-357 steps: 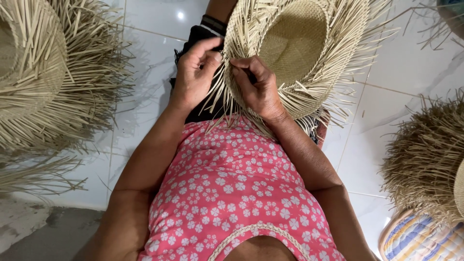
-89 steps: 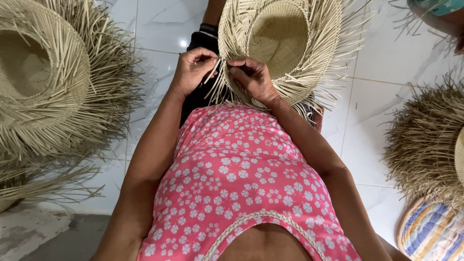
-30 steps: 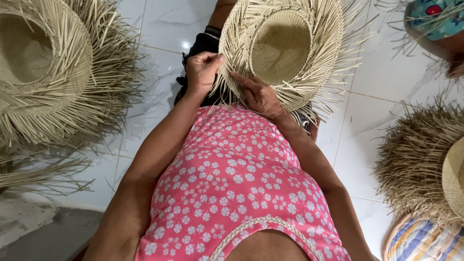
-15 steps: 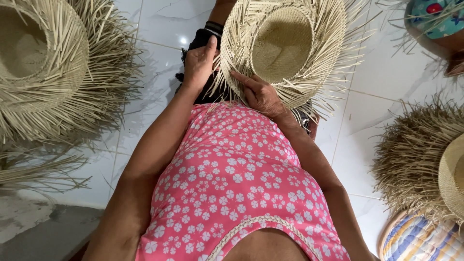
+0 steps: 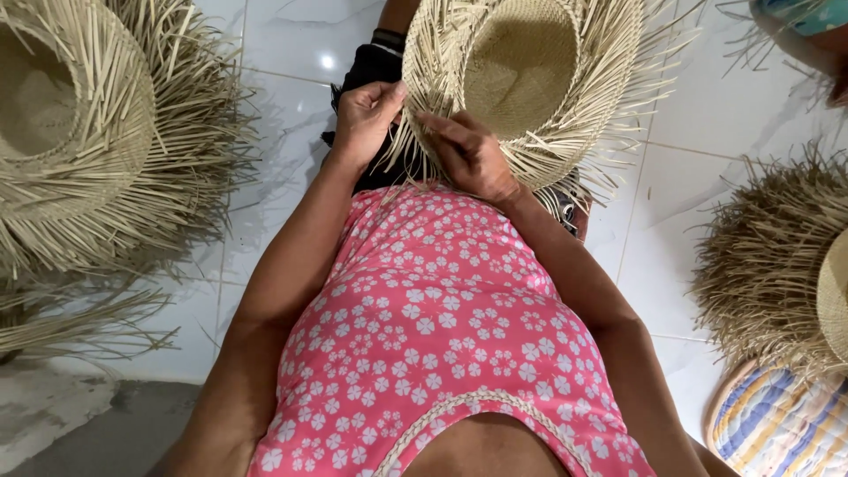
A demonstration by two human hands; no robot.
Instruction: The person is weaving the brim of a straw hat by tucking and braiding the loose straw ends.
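While the hat rests upturned on the lap, its loose brim straws face the body so both hands can reach them. Left hand pinches the brim edge; right hand fingers press on strands. Fingertips are buried in straw, the hat's far brim cut off.

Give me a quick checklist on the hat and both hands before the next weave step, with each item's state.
1. Left hand on the brim edge of the straw hat: ok, fingers pinch it.
2. Right hand on the brim: ok, fingers press the loose strands.
3. Hat faces up, crown hollow visible: ok.
4. Loose strands free around the brim: ok, they fan outward.
5. Exact strand held between the fingers: cannot tell.
6. Stacked hats apart from the work: ok, off to the left on the tiled floor.
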